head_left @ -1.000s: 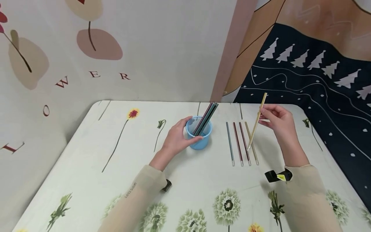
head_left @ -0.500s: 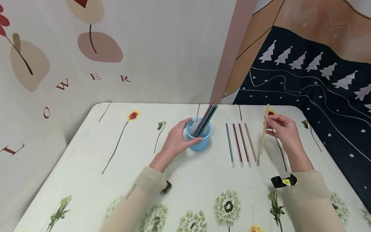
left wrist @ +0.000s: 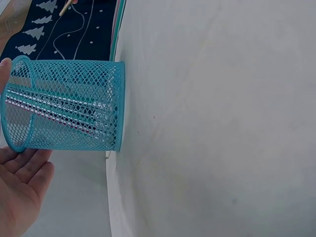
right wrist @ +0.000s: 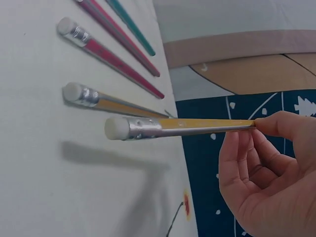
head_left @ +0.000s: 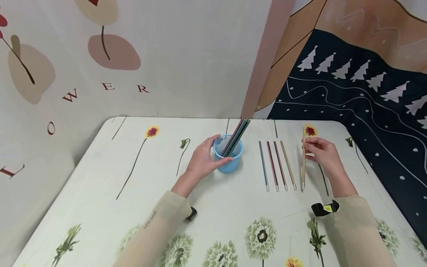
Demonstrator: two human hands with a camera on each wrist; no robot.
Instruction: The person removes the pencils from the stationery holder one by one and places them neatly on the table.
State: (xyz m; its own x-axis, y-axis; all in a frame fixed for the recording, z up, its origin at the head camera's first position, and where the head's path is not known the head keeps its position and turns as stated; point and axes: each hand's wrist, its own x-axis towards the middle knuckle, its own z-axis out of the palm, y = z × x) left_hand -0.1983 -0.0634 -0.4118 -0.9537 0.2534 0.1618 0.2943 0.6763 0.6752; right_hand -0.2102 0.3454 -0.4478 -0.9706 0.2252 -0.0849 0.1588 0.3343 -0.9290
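My left hand [head_left: 204, 157] grips the rim of a blue mesh pencil cup [head_left: 228, 167], thumb on the near side and fingers round the left. Several dark pencils [head_left: 236, 138] lean to the right inside it; the mesh shows them in the left wrist view. At the right, my right hand [head_left: 325, 155] pinches a yellow pencil [head_left: 303, 167] between thumb and fingers, its white eraser [right wrist: 117, 128] pointing down. Just left of it lie a second yellow pencil [head_left: 288, 165], two red pencils [head_left: 272, 167] and a blue pencil [head_left: 264, 167], side by side, erasers toward me.
A white flower-printed cloth [head_left: 143, 222] covers the table. A pale wall hanging [head_left: 186, 74] rises behind it, and a dark tree-patterned cloth [head_left: 360, 96] hangs at the back right.
The yellow pencil in my right hand has moved right and down, from crossing the yellow one on the table to upright alignment beside the row. My left hand and the cup stay put.
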